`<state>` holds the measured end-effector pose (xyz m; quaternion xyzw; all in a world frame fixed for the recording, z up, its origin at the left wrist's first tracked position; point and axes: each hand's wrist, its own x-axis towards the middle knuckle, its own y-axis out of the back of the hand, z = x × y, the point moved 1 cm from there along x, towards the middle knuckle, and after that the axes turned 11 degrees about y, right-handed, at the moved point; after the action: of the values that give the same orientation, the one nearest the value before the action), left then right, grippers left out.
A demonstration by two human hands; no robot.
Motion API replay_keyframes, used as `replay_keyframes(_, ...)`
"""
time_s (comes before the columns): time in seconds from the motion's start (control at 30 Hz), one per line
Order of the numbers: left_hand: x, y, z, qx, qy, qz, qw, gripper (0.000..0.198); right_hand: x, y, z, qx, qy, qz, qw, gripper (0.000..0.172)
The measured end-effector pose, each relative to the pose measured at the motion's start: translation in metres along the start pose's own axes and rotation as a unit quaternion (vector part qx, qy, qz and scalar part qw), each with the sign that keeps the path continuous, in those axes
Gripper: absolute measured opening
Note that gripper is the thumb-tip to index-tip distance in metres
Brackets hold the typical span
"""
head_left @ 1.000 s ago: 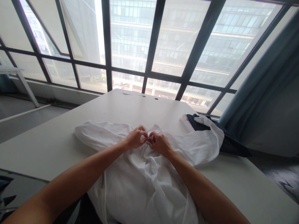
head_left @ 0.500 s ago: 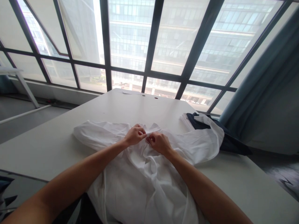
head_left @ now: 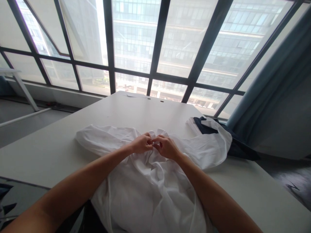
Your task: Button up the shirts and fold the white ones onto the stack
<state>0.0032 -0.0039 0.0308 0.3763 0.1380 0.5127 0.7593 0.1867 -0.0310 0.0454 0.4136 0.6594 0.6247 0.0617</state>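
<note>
A crumpled white shirt (head_left: pixel 145 187) lies spread on the white table (head_left: pixel 48 149), its lower part hanging over the near edge. My left hand (head_left: pixel 142 143) and my right hand (head_left: pixel 166 146) meet at the shirt's collar area, fingertips touching. Both hands are closed in a pinch on the white cloth there. What sits between the fingertips is too small to make out.
A dark navy garment (head_left: pixel 233 144) lies at the table's right edge, partly under the shirt's sleeve (head_left: pixel 213 142). A large window with black frames (head_left: pixel 155 74) stands behind the table. A blue-grey curtain (head_left: pixel 274 90) hangs at the right. Another white table's leg (head_left: pixel 21 89) shows at far left.
My two hands have drawn together again at the collar after a small shift apart; the cloth under them has barely moved.
</note>
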Motion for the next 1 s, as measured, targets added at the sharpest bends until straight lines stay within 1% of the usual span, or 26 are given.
replay_keyframes(0.1,-0.001,-0.003,0.002,0.049,-0.01,-0.004,0.999,0.012,0.0,0.0,-0.002,-0.026,0.0,-0.007,1.0,0.013)
replay_keyframes(0.2,-0.002,-0.005,0.004,0.091,0.007,-0.002,0.996,0.015,0.0,-0.002,-0.004,-0.055,-0.004,-0.021,0.998,0.016)
replay_keyframes(0.33,-0.001,-0.008,0.007,0.139,0.044,0.027,0.989,0.011,0.001,-0.012,-0.001,-0.067,-0.016,-0.026,0.997,0.015)
replay_keyframes(0.4,0.0,-0.009,0.01,0.168,0.053,0.044,0.983,0.008,0.003,-0.018,0.003,-0.065,-0.023,-0.02,0.997,0.015)
replay_keyframes(0.47,0.002,-0.009,0.013,0.204,0.054,0.057,0.976,0.01,0.004,-0.022,0.008,-0.061,-0.032,-0.009,0.998,0.016)
replay_keyframes(0.57,0.005,-0.007,0.018,0.281,0.038,0.057,0.957,0.018,0.006,-0.024,0.013,-0.053,-0.05,0.007,0.997,0.016)
replay_keyframes(0.7,0.009,-0.006,0.017,0.366,-0.017,0.038,0.93,0.022,0.007,-0.024,0.014,-0.05,-0.051,0.018,0.997,0.014)
replay_keyframes(0.77,0.01,-0.005,0.014,0.391,-0.031,0.04,0.919,0.024,0.007,-0.025,0.013,-0.052,-0.046,0.006,0.998,0.017)
replay_keyframes(0.83,0.012,-0.005,0.01,0.403,-0.03,0.048,0.913,0.025,0.006,-0.027,0.011,-0.06,-0.049,-0.011,0.997,0.023)
replay_keyframes(0.93,0.018,-0.004,0.006,0.404,-0.009,0.06,0.913,0.024,0.005,-0.029,0.009,-0.067,-0.059,-0.034,0.995,0.03)
replay_keyframes(1.0,0.026,-0.002,0.005,0.401,0.011,0.058,0.914,0.025,0.005,-0.03,0.009,-0.067,-0.063,-0.046,0.995,0.033)
